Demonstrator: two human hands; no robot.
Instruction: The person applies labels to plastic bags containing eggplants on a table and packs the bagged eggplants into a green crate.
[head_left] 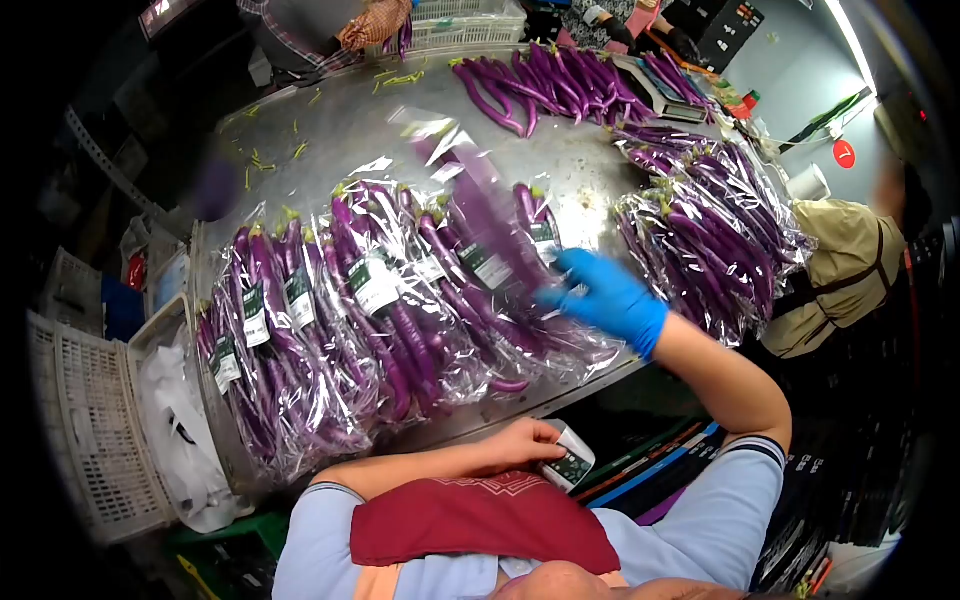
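Observation:
My right hand, in a blue glove, grips the lower end of a clear plastic bag of long purple eggplants. That bag is smeared by motion and tilts up and away to the left over the other bags. Close to my apron, my bare left hand is closed on a roll of labels with dark green and white print. Across the table in front of me lies a row of bagged eggplants; several carry a green and white label.
A pile of bagged eggplants lies at the right of the metal table. Loose eggplants and a scale are at the far side. White crates stand left. Co-workers are across the table and at right.

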